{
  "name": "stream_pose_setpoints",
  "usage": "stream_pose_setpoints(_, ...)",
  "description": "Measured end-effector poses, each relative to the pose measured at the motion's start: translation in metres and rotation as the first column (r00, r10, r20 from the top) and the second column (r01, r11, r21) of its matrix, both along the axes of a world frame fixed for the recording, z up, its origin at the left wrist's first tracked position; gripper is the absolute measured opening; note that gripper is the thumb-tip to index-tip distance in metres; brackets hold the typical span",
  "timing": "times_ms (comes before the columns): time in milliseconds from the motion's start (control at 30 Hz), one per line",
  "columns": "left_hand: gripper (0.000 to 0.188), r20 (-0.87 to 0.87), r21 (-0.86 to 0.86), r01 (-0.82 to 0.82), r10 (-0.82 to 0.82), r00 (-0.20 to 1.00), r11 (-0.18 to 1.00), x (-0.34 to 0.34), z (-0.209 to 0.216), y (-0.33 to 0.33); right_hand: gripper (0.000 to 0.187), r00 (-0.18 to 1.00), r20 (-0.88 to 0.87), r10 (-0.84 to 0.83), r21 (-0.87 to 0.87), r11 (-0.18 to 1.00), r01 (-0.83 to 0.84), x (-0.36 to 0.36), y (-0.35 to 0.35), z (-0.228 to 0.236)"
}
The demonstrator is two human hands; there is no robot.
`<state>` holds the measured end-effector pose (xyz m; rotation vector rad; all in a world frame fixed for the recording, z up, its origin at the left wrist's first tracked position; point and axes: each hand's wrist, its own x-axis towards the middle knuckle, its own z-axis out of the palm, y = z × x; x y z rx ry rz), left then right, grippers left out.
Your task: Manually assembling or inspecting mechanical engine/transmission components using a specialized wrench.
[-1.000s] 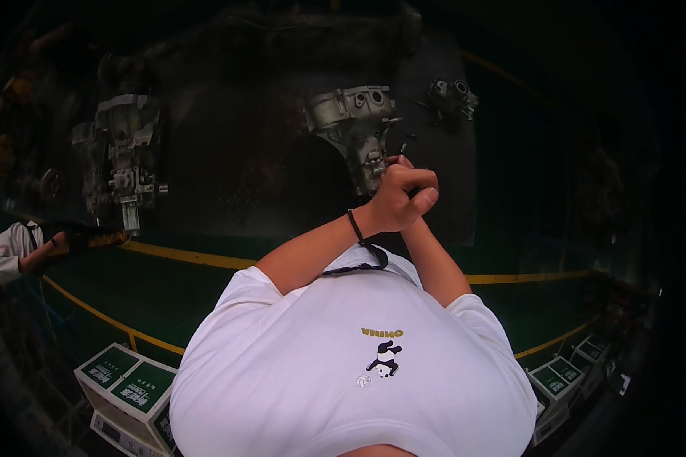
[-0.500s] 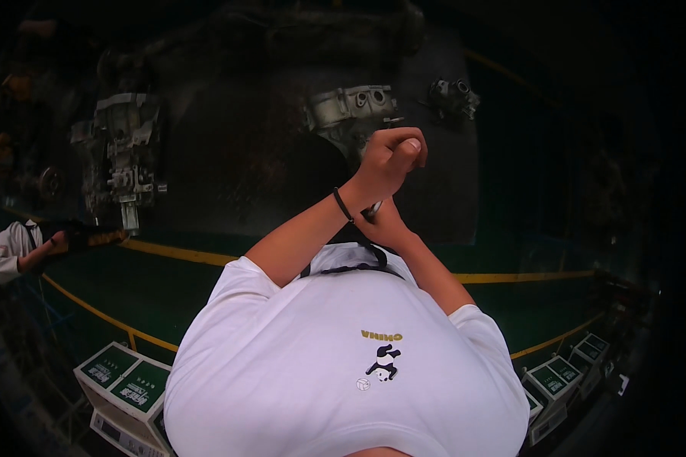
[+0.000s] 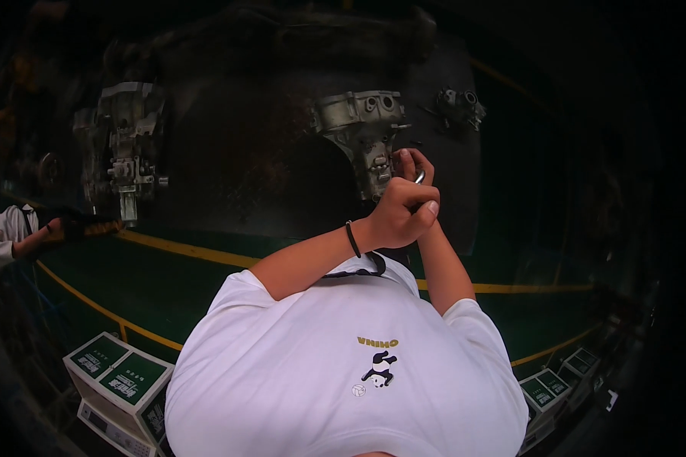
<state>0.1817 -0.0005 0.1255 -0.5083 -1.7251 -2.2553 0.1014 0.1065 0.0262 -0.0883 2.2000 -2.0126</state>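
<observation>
My left hand (image 3: 402, 215), with a black band at the wrist, is closed in a fist in front of the body. A shiny curved metal tool end (image 3: 420, 177) sticks out at its far side; the rest is hidden, so its exact kind does not show. Just beyond, my right hand (image 3: 415, 161) has its fingers curled together beside a grey metal gearbox housing (image 3: 358, 113). Whatever those fingers pinch is hidden. The housing lies on the dark bench (image 3: 244, 137), its wide end with two round openings facing away.
A second gearbox assembly (image 3: 133, 145) lies at the left of the bench. Toward the far right sits a smaller metal part (image 3: 460, 108). Someone in a white sleeve (image 3: 4, 238) stands at the left edge. White-and-green cabinets (image 3: 118, 373) stand behind me on the green floor with yellow lines.
My left hand has come down toward me, uncovering the housing's narrow end. The right hand has moved forward past it to the housing's right side.
</observation>
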Motion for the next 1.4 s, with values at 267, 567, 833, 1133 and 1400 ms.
stream_pose_setpoints(267,0.033,0.157,-0.036,-0.237,0.240,0.958,0.971,-0.022,0.000,-0.012,0.019,0.971,-0.235,-0.028,0.082,0.995,0.049,0.055,0.031,0.005)
stream_pose_setpoints(567,0.032,0.175,-0.226,0.106,-0.067,0.982,0.968,-0.043,0.019,0.009,0.021,0.725,-0.424,0.543,0.413,0.828,-0.378,0.076,-0.011,-0.019)
stream_pose_setpoints(833,0.037,-0.042,-0.304,0.224,-0.247,0.968,0.926,0.003,0.005,0.020,0.037,0.936,0.067,0.344,0.219,0.910,-0.350,0.002,-0.018,-0.011)
stream_pose_setpoints(1133,0.032,0.181,0.099,-0.061,0.042,0.983,0.993,-0.013,-0.016,-0.030,0.020,0.965,0.160,0.208,-0.197,0.965,-0.175,0.010,0.023,-0.024)
stream_pose_setpoints(1400,0.038,0.307,0.187,0.042,-0.099,0.947,0.981,-0.028,-0.017,-0.034,0.009,0.817,-0.164,0.553,0.292,0.818,-0.495,0.074,0.026,0.007)
